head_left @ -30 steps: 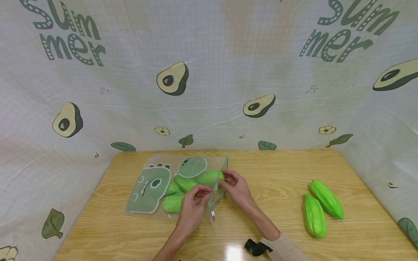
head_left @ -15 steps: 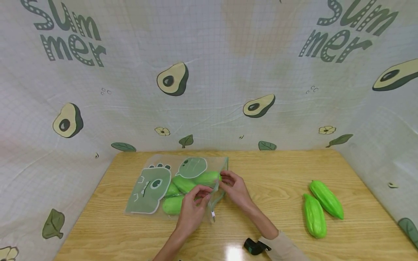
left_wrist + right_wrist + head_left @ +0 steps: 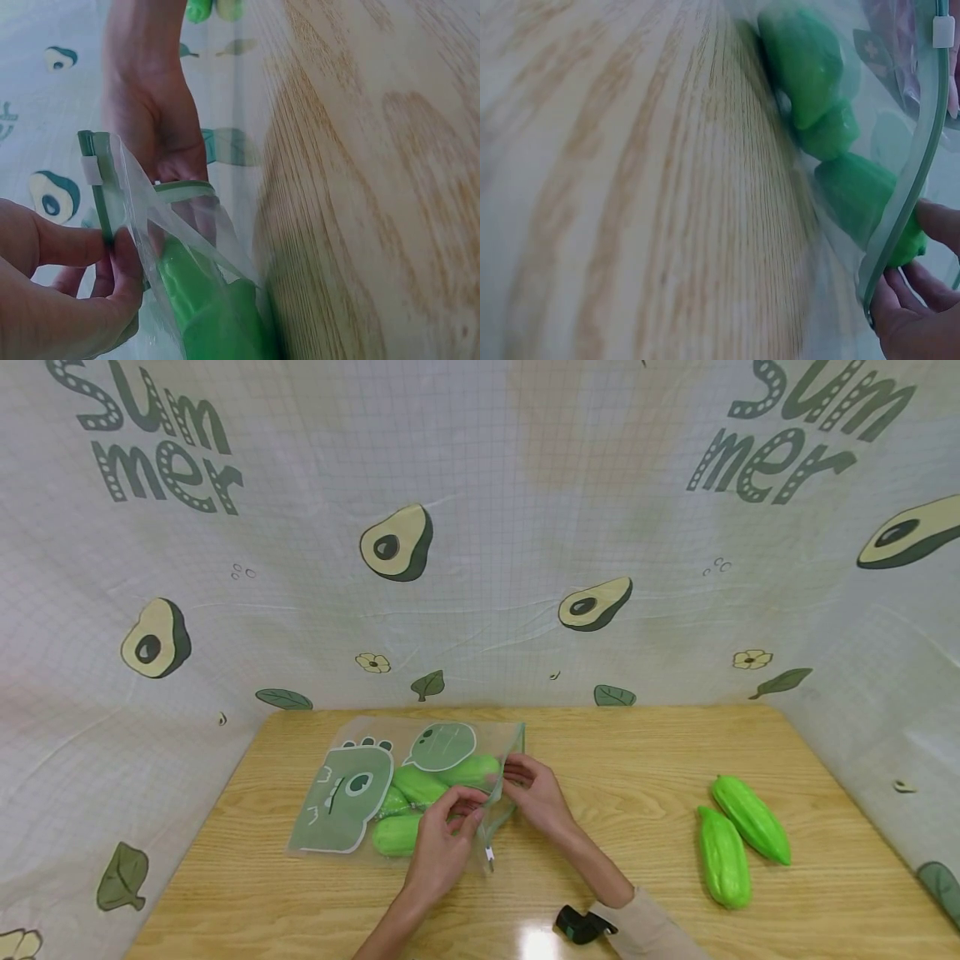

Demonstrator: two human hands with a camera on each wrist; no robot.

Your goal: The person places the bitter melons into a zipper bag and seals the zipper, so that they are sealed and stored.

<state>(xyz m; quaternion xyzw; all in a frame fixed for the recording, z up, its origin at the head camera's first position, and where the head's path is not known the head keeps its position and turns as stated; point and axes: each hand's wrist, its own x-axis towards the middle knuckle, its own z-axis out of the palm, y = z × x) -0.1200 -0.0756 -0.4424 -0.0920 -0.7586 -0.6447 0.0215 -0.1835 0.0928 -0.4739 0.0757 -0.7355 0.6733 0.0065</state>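
A clear slider zip bag (image 3: 341, 814) with a green cartoon monster print lies on the table, its mouth facing right. Several ridged green vegetables (image 3: 395, 835) show through the plastic. My left hand (image 3: 442, 847) pinches the near edge of the mouth between thumb and fingers, below the white slider (image 3: 91, 170) in the left wrist view. At the far side of the mouth, my right hand (image 3: 543, 802) has its fingertips inside the opening. In the right wrist view, its thumb and fingers hold the end of one green vegetable (image 3: 855, 195), most of which lies inside the bag.
Two more ridged green vegetables (image 3: 738, 839) lie side by side on the right of the wooden table (image 3: 622, 743). A black device (image 3: 581, 927) sits at the right sleeve. Behind the table hangs a pale cloth (image 3: 487, 568) printed with avocados.
My right hand has moved slightly left into the bag's mouth, and the vegetable it holds has slid further inside. The left hand has stayed on the bag's edge.
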